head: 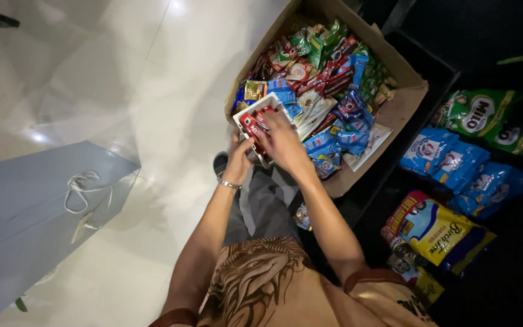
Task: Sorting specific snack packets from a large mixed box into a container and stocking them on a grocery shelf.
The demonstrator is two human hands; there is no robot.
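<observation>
Small white tray [260,108] gripped from below by left hand [238,158], fingers wrapped round its near edge. Right hand [282,140] laid flat over the red sachets [253,124] inside, pressing or sorting them; whether anything is pinched cannot be told. Tray partly filled – judged mid-way. Just beyond the grip, cardboard box [404,106] heaped with red, blue and green sachets still loose. Right of the grip – blue pouches [449,160], green packs [479,112], yellow bag [440,233].
</observation>
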